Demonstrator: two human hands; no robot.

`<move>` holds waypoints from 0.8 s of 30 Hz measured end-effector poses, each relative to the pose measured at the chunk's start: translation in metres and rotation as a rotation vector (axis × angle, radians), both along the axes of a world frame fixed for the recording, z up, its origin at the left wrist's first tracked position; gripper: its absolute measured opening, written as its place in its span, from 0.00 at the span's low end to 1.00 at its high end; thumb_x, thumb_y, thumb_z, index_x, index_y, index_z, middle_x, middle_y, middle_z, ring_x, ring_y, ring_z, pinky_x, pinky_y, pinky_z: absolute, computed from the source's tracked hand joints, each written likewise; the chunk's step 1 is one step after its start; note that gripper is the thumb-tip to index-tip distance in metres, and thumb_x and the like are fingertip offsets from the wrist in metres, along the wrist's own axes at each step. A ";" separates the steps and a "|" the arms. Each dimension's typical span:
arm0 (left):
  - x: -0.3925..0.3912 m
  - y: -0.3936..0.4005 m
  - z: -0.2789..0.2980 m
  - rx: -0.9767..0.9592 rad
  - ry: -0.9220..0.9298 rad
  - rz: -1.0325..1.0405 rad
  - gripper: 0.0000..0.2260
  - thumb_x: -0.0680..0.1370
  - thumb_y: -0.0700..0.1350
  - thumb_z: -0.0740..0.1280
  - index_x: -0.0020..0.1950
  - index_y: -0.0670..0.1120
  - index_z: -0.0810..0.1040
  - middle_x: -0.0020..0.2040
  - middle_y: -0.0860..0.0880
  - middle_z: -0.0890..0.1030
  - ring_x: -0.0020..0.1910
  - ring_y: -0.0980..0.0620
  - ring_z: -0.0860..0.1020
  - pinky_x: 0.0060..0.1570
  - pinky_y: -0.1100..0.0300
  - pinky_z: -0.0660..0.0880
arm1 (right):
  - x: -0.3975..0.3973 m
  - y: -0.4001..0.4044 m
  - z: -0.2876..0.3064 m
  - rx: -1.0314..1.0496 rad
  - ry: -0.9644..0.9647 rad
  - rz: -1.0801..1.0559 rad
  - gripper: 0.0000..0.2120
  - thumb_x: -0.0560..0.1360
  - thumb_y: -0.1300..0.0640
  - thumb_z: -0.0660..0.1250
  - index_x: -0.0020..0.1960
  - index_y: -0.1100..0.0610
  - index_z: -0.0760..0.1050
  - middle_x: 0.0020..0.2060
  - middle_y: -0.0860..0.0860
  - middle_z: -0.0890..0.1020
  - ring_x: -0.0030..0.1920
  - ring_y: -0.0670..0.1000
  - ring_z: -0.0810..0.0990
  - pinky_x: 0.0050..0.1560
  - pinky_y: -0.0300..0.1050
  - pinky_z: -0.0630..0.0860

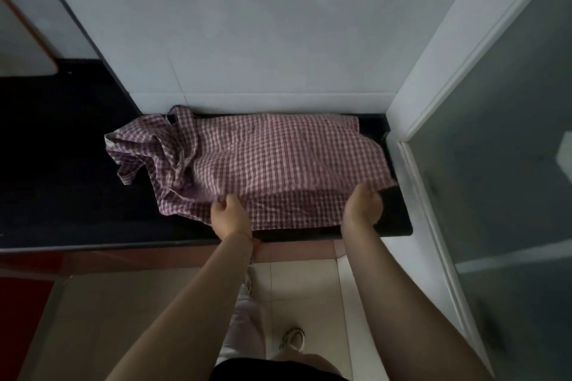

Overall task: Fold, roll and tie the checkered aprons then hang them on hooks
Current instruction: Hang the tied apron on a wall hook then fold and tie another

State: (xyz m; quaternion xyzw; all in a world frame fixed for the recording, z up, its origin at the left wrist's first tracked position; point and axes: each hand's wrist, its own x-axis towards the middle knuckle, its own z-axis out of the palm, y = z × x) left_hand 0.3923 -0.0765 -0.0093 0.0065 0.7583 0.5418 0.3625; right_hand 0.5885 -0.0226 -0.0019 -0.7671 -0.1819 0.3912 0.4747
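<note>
Checkered apron (263, 158) on black counter (62, 179); left hand (230, 215), right hand (362, 206) each grip pinching near hem.

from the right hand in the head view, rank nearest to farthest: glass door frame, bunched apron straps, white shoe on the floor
Measured from the right hand, which grips the near right edge of the checkered apron:
1. glass door frame, just to its right.
2. white shoe, below on the floor tiles, toward the person.
3. bunched apron straps, far left on the black counter.
</note>
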 end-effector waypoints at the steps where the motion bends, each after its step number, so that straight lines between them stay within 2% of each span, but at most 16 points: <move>1: -0.001 -0.009 -0.018 -0.110 -0.035 -0.029 0.11 0.81 0.46 0.59 0.57 0.42 0.76 0.39 0.47 0.76 0.32 0.52 0.72 0.37 0.55 0.71 | 0.006 -0.006 -0.019 -0.138 0.030 0.046 0.13 0.81 0.54 0.55 0.44 0.57 0.75 0.42 0.56 0.80 0.41 0.53 0.78 0.47 0.50 0.78; 3: -0.009 -0.022 -0.043 -0.253 -0.123 -0.085 0.13 0.80 0.46 0.61 0.58 0.40 0.78 0.44 0.43 0.81 0.39 0.46 0.78 0.44 0.50 0.77 | 0.016 -0.013 -0.047 -0.346 0.130 0.134 0.12 0.82 0.57 0.58 0.41 0.59 0.71 0.40 0.56 0.78 0.38 0.53 0.77 0.46 0.50 0.79; 4: -0.015 -0.025 -0.054 -0.286 -0.139 -0.106 0.12 0.79 0.46 0.63 0.56 0.40 0.80 0.45 0.42 0.82 0.40 0.44 0.80 0.46 0.50 0.78 | 0.020 -0.015 -0.058 -0.388 0.160 0.163 0.11 0.81 0.59 0.61 0.41 0.59 0.71 0.40 0.56 0.78 0.37 0.52 0.77 0.41 0.48 0.79; 6: -0.025 -0.025 -0.063 -0.282 -0.151 -0.120 0.08 0.78 0.45 0.64 0.47 0.41 0.80 0.43 0.43 0.82 0.37 0.46 0.80 0.44 0.51 0.79 | 0.028 -0.018 -0.072 -0.403 0.184 0.173 0.09 0.80 0.59 0.65 0.41 0.61 0.73 0.43 0.57 0.80 0.36 0.53 0.78 0.33 0.45 0.77; 9: -0.031 -0.024 -0.065 -0.216 -0.211 -0.091 0.09 0.79 0.41 0.66 0.40 0.42 0.78 0.40 0.43 0.82 0.34 0.50 0.78 0.43 0.52 0.80 | 0.035 -0.023 -0.077 -0.367 0.188 0.183 0.08 0.79 0.59 0.67 0.42 0.62 0.75 0.45 0.59 0.83 0.37 0.53 0.82 0.34 0.45 0.79; 11: -0.033 -0.025 -0.069 -0.227 -0.216 -0.101 0.10 0.79 0.42 0.67 0.39 0.42 0.78 0.38 0.44 0.82 0.32 0.49 0.78 0.42 0.53 0.80 | 0.039 -0.021 -0.077 -0.355 0.227 0.159 0.08 0.79 0.57 0.68 0.45 0.61 0.75 0.43 0.56 0.84 0.37 0.53 0.84 0.38 0.46 0.81; 13: -0.036 -0.026 -0.071 -0.252 -0.225 -0.126 0.10 0.79 0.44 0.68 0.39 0.42 0.78 0.37 0.45 0.82 0.32 0.49 0.79 0.47 0.50 0.81 | 0.040 -0.015 -0.073 -0.349 0.246 0.147 0.06 0.79 0.57 0.68 0.47 0.59 0.74 0.40 0.55 0.83 0.36 0.51 0.84 0.43 0.48 0.81; 15: -0.038 -0.025 -0.072 -0.263 -0.222 -0.135 0.10 0.79 0.44 0.69 0.39 0.42 0.78 0.37 0.45 0.82 0.32 0.49 0.79 0.49 0.50 0.81 | 0.041 -0.005 -0.063 -0.322 0.180 0.145 0.06 0.78 0.57 0.69 0.50 0.59 0.74 0.38 0.54 0.83 0.34 0.49 0.82 0.41 0.45 0.80; 18: -0.036 -0.023 -0.074 -0.287 -0.184 -0.175 0.11 0.79 0.45 0.69 0.38 0.43 0.77 0.37 0.46 0.81 0.33 0.49 0.79 0.50 0.49 0.81 | 0.048 0.008 -0.053 -0.135 0.072 0.078 0.07 0.78 0.57 0.69 0.55 0.57 0.78 0.40 0.52 0.85 0.35 0.48 0.83 0.35 0.40 0.80; 19: -0.034 -0.022 -0.074 -0.307 -0.145 -0.198 0.12 0.79 0.46 0.69 0.38 0.43 0.77 0.36 0.46 0.81 0.33 0.49 0.78 0.49 0.48 0.80 | 0.052 0.009 -0.053 -0.135 0.048 0.065 0.07 0.78 0.56 0.69 0.55 0.57 0.78 0.40 0.51 0.84 0.35 0.48 0.83 0.35 0.40 0.80; 21: -0.032 -0.021 -0.071 -0.351 -0.081 -0.235 0.14 0.80 0.46 0.67 0.36 0.43 0.76 0.34 0.46 0.80 0.32 0.49 0.77 0.45 0.50 0.80 | 0.065 0.003 -0.060 -0.268 0.052 0.044 0.08 0.79 0.54 0.68 0.52 0.59 0.78 0.39 0.52 0.83 0.34 0.49 0.82 0.36 0.42 0.80; 24: -0.032 -0.016 -0.065 -0.403 -0.067 -0.237 0.12 0.79 0.45 0.66 0.37 0.41 0.76 0.33 0.46 0.78 0.29 0.49 0.76 0.33 0.56 0.74 | 0.081 -0.003 -0.077 -0.407 0.070 0.061 0.10 0.79 0.56 0.68 0.54 0.64 0.77 0.39 0.54 0.82 0.33 0.50 0.81 0.45 0.48 0.81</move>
